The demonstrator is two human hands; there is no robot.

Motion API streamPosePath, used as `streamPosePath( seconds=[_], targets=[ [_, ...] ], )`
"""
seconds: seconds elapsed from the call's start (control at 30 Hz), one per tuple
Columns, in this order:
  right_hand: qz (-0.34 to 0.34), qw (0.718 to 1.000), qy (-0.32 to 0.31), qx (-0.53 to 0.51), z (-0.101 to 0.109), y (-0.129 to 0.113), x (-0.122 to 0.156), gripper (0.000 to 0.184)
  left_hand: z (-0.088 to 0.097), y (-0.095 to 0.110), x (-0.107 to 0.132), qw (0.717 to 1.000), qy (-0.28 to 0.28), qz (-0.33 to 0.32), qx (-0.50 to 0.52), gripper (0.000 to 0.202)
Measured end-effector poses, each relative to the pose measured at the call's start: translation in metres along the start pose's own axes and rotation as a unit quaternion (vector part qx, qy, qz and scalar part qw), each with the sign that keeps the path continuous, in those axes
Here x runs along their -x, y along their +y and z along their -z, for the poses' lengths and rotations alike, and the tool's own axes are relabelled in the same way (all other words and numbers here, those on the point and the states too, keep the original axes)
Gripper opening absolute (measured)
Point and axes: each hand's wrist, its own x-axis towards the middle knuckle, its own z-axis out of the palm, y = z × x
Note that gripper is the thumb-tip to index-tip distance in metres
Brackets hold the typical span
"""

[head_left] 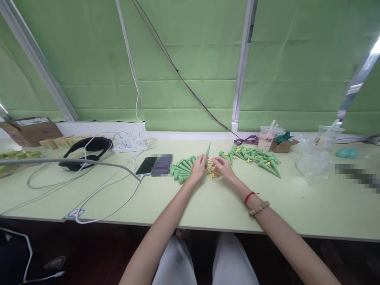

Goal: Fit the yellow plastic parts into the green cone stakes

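My left hand (198, 168) is closed round a green plastic spike (208, 149), whose pointed tip stands up above the fingers. Just to the right, my right hand (224, 168) has its fingertips pinched together over a small pile of yellow plastic pieces (211, 174). Whatever is between those fingertips is too small to make out. Left of my left hand, several green spikes (182, 169) lie fanned out side by side. Beyond my right hand lies a loose heap of green spikes (255, 155) with yellow pieces on some of them.
Left on the table are a phone (146, 166), headphones (89, 152), a power strip (130, 145) and trailing white cables. Toward the right stand drink cups (266, 137), a small cardboard box (283, 145) and a clear plastic bag (313, 164). A bundled wire (247, 139) lies along the back edge.
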Motion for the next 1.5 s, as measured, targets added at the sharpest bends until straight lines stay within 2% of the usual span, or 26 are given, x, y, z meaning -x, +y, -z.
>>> streamPosePath(
  seconds=[0.07,0.13,0.23,0.3,0.37,0.53,0.7,0.8,0.9,0.97,1.13,1.23,1.33,1.43,1.5],
  targets=[
    [-0.088,0.993,-0.010,-0.082,0.000,-0.003,-0.001,0.029,0.002,0.001,0.000,1.000,-0.018,-0.024,0.006,0.043],
    [-0.143,0.979,-0.013,-0.147,0.002,-0.005,-0.002,0.023,0.003,0.001,0.000,0.999,-0.024,-0.045,-0.005,0.040],
    [-0.192,0.949,-0.084,-0.237,0.007,-0.007,-0.001,0.015,0.005,0.001,-0.001,0.996,-0.028,-0.062,-0.063,0.039],
    [-0.186,0.934,-0.144,-0.269,0.010,-0.006,0.000,0.015,0.006,0.000,-0.001,0.992,-0.037,-0.060,-0.100,0.040],
    [-0.163,0.939,-0.157,-0.259,0.010,-0.004,0.001,0.019,0.007,0.000,-0.001,0.990,-0.049,-0.048,-0.122,0.041],
    [-0.096,0.983,-0.021,-0.154,0.004,0.003,0.002,0.028,0.004,-0.001,0.001,0.983,-0.079,0.003,-0.165,0.042],
    [0.014,0.997,0.000,-0.075,-0.002,0.001,0.002,0.023,0.003,0.000,0.002,0.987,-0.064,0.037,-0.145,0.043],
    [-0.037,0.990,-0.008,-0.137,-0.005,-0.004,0.002,0.021,0.003,0.000,0.002,0.992,-0.047,0.030,-0.116,0.043],
    [-0.113,0.974,0.002,-0.197,-0.006,-0.009,0.002,0.019,0.003,0.000,0.002,0.995,-0.041,-0.006,-0.090,0.043],
    [-0.140,0.968,-0.010,-0.210,-0.005,-0.011,0.003,0.017,0.003,0.001,0.002,0.995,-0.036,-0.031,-0.091,0.042],
    [-0.154,0.949,-0.112,-0.252,0.004,-0.011,0.005,0.019,0.006,0.005,0.004,0.982,-0.038,-0.048,-0.181,0.039],
    [-0.150,0.948,-0.119,-0.255,0.006,-0.007,0.002,0.026,0.007,0.006,0.004,0.973,-0.045,-0.057,-0.218,0.036],
    [-0.096,0.972,-0.063,-0.206,0.003,-0.001,-0.002,0.030,0.005,0.005,0.004,0.977,-0.041,-0.039,-0.207,0.037],
    [0.050,0.997,0.001,-0.061,-0.001,0.004,-0.003,0.024,0.002,0.001,0.003,0.990,-0.043,0.006,-0.136,0.044],
    [0.126,0.991,0.032,0.033,-0.003,0.005,-0.002,0.020,0.000,-0.002,0.001,0.996,-0.053,0.029,-0.067,0.046]
  ],
)
